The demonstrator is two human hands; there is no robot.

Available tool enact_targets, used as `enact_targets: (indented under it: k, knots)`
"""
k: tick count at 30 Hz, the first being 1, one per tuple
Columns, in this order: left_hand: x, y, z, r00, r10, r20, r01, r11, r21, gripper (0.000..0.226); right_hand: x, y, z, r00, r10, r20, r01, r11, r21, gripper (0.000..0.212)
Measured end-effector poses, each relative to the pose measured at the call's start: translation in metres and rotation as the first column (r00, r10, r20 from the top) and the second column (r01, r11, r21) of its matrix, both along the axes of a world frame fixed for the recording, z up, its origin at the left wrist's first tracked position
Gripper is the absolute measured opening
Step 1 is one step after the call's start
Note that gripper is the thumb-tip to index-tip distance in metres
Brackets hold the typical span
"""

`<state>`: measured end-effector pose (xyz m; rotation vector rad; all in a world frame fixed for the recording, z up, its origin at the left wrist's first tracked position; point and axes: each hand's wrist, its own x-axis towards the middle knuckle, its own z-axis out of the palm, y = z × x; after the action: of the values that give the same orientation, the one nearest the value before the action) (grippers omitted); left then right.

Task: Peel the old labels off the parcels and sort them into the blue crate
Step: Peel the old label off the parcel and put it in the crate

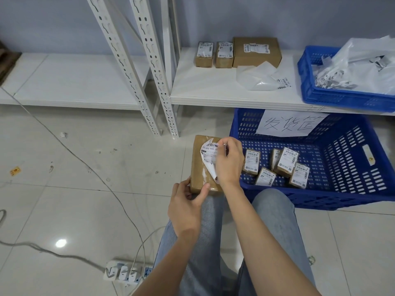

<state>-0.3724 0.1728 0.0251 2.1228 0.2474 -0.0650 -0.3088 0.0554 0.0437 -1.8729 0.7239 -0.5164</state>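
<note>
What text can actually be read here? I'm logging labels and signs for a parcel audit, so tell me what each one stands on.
"发货筐": handwritten on the paper sign hung on the blue crate.
"050-V05-22", roughly; partly curled: on the old label that the right hand peels off the parcel, which the left hand holds.
Labels on the parcels in the crate, the shelf boxes and the plastic bag: too small to read.

matt brown cardboard parcel point(201, 167), curling paper label point(210, 155), perforated blue plastic crate point(342, 159), glossy floor tiles point(74, 199)
</note>
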Motion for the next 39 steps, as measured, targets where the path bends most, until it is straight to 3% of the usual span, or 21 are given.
enact_targets:
  k: [11, 15, 16, 19, 21, 25, 27, 30, 31, 35, 39]
  knots:
    - [0.0, -0.001, 0.0, 1.0, 0.008, -0.001, -0.007, 1.0, 0.009, 0.049, 0.002, -0.005, 0.008, 1.0, -0.006, -0.003, 0.007, 0.963, 0.27, 0.02]
    - [0.0, -0.001, 0.0, 0.999, 0.033, -0.015, -0.033, 0.999, -0.014, 0.046, 0.002, -0.003, 0.011, 0.996, 0.082, -0.037, -0.068, 0.955, 0.289, 0.01]
    - [0.0, -0.001, 0.0, 0.999, 0.034, -0.014, -0.034, 0.999, -0.01, 0.046, 0.001, -0.003, 0.011, 0.993, 0.109, -0.047, -0.091, 0.956, 0.279, 0.013]
    - [0.0, -0.001, 0.002, 0.999, 0.03, -0.012, -0.03, 1.0, 0.001, 0.045, -0.001, -0.002, 0.016, 0.988, 0.15, -0.043, -0.131, 0.945, 0.3, 0.06]
    - [-0.001, -0.002, 0.002, 1.0, 0.015, -0.006, -0.015, 1.0, 0.02, 0.044, 0.001, 0.002, 0.022, 0.987, 0.126, -0.104, -0.097, 0.964, 0.247, 0.063]
    - [0.0, -0.002, 0.0, 1.0, 0.006, -0.003, -0.006, 1.0, 0.028, 0.043, 0.003, 0.021, 0.024, 0.934, 0.063, -0.351, -0.093, 0.993, -0.069, 0.07]
    - [0.0, -0.001, -0.002, 1.0, 0.002, -0.003, -0.002, 1.0, 0.02, 0.048, 0.006, 0.025, 0.018, 0.904, 0.095, -0.417, -0.166, 0.977, -0.137, 0.063]
    - [0.0, -0.001, -0.001, 1.0, 0.014, -0.01, -0.014, 1.0, 0.018, 0.047, 0.007, 0.02, 0.016, 0.931, 0.104, -0.35, -0.129, 0.99, -0.049, 0.024]
    - [0.0, -0.001, -0.001, 1.0, 0.018, -0.011, -0.017, 1.0, 0.016, 0.045, 0.006, 0.017, 0.017, 0.939, 0.095, -0.331, -0.109, 0.994, -0.024, 0.021]
    - [0.0, -0.002, 0.0, 1.0, 0.018, -0.012, -0.017, 1.0, 0.005, 0.044, 0.004, 0.011, 0.02, 0.93, 0.116, -0.348, -0.134, 0.991, -0.029, 0.028]
    - [-0.001, -0.003, 0.003, 1.0, 0.029, -0.005, -0.029, 0.999, -0.026, 0.058, 0.002, 0.011, 0.019, 0.937, 0.126, -0.327, -0.131, 0.991, 0.007, 0.037]
